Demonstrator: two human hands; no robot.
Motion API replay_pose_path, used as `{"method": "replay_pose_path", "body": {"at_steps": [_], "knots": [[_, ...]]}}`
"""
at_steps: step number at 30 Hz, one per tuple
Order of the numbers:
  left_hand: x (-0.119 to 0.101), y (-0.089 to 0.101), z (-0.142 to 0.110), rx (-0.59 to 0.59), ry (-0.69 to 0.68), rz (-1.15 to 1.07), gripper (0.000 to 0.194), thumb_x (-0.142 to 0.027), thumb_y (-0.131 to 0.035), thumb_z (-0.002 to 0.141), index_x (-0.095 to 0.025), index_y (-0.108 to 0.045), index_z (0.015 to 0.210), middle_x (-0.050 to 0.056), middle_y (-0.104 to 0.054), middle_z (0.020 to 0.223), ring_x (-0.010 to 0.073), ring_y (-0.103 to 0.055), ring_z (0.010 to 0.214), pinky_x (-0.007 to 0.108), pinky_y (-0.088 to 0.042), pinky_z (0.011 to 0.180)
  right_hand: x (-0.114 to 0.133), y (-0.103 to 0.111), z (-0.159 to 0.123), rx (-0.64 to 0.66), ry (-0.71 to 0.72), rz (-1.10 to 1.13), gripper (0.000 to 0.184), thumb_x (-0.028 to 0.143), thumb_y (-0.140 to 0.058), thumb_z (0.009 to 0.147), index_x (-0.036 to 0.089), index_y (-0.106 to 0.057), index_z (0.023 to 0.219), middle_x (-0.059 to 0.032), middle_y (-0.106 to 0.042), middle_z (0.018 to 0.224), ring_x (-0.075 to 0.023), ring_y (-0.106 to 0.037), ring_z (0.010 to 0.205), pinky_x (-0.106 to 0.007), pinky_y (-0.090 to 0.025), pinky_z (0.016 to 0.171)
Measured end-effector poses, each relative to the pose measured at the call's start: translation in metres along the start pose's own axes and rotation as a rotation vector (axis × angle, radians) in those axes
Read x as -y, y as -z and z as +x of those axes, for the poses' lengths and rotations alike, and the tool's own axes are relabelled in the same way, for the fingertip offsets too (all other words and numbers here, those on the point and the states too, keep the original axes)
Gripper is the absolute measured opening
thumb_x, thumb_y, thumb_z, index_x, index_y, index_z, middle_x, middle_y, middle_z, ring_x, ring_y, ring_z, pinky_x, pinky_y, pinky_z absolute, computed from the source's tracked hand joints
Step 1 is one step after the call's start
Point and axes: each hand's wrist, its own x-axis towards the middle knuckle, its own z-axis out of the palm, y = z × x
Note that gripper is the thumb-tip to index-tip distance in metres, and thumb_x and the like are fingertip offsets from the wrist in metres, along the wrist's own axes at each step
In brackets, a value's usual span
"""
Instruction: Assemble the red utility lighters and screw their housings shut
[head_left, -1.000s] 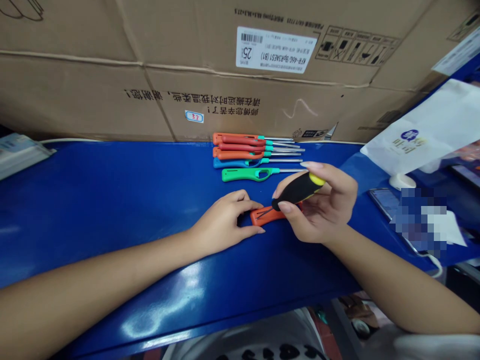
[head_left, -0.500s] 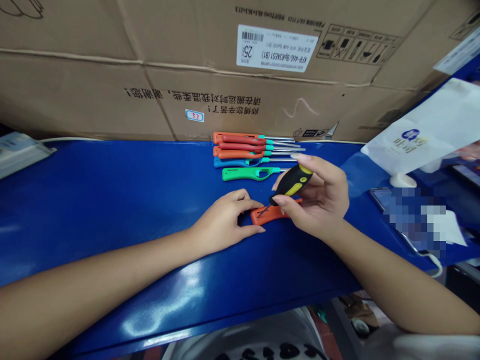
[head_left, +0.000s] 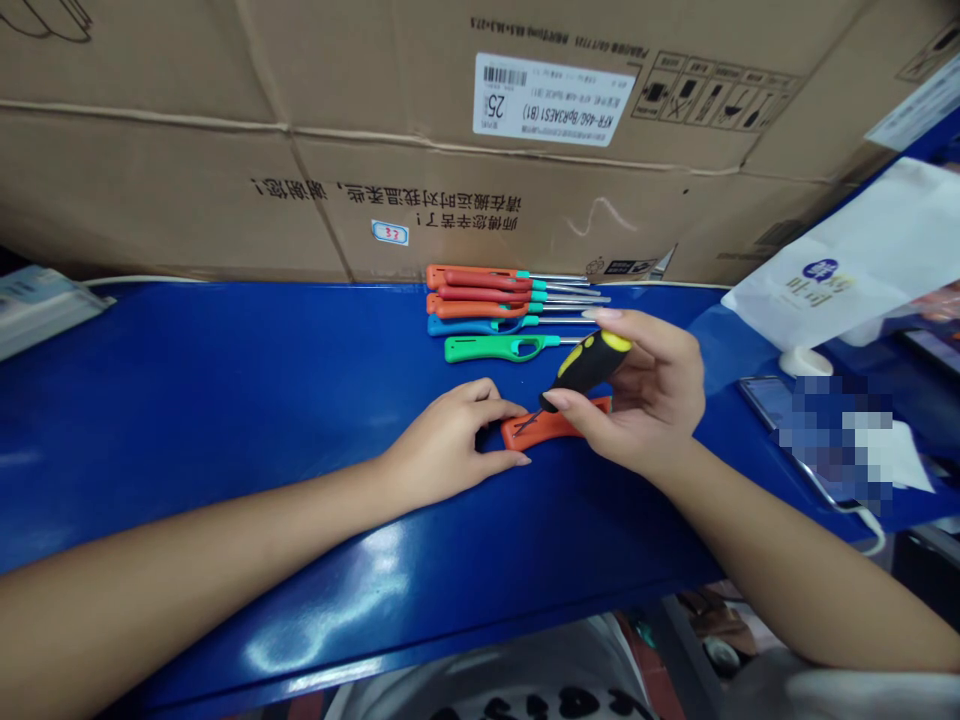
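An orange long-neck lighter [head_left: 551, 425] lies on the blue table, its handle end between the thumb and fingers of my left hand [head_left: 457, 435]. My right hand [head_left: 656, 390] grips a black-and-yellow screwdriver [head_left: 586, 368], held tilted with the shaft slanting down to the left. The screwdriver's tip meets the lighter near the end of its handle. My right hand hides the front of this lighter. Just beyond lie a green lighter [head_left: 480, 348], a blue lighter [head_left: 469, 325] and several orange and red lighters [head_left: 480, 293], side by side with their metal necks pointing right.
A large cardboard box [head_left: 187, 190] stands along the back of the blue table [head_left: 225, 400]. To the right are a white printed bag [head_left: 840, 260], a phone [head_left: 765, 400] with a white cable, and a white round object [head_left: 806, 362]. A pale case [head_left: 45, 305] sits far left.
My right hand has shifted slightly right and its fingers have turned the screwdriver's handle, so its yellow patches show differently. The left hand and the lighter stay in place.
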Motion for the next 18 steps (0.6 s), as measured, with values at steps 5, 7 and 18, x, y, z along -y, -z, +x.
{"method": "replay_pose_path", "body": {"at_steps": [5,7,18], "knots": [[0.0,0.0,0.0,0.004,0.008,-0.002,0.041,-0.034,-0.082,0.082,-0.019,-0.071,0.118,0.003,-0.059,0.092,0.0182,-0.058,0.083,0.031,-0.05,0.076,-0.004,0.002,0.0,0.002,-0.007,-0.004,0.071,0.034,-0.083,0.079,0.038,-0.051,0.142,-0.0049,-0.063,0.133,-0.0183,-0.072,0.081,-0.029,-0.062,0.052],[0.0,0.0,0.0,0.002,0.009,-0.009,0.039,-0.034,-0.082,0.082,-0.019,-0.071,0.117,0.003,-0.059,0.092,0.018,-0.059,0.083,0.031,-0.05,0.075,-0.004,0.004,-0.001,0.042,-0.023,0.009,0.065,0.036,-0.076,0.086,0.037,-0.049,0.145,-0.0057,-0.063,0.135,-0.0181,-0.071,0.077,-0.03,-0.062,0.051],[0.0,0.001,0.0,0.011,0.014,-0.003,0.035,-0.037,-0.082,0.082,-0.018,-0.072,0.111,0.003,-0.056,0.09,0.0191,-0.057,0.083,0.032,-0.047,0.074,-0.001,0.012,0.009,0.074,0.137,-0.132,0.062,0.034,-0.074,0.087,0.035,-0.052,0.145,-0.0039,-0.075,0.104,-0.0182,-0.063,0.061,-0.033,-0.053,0.044]]}}
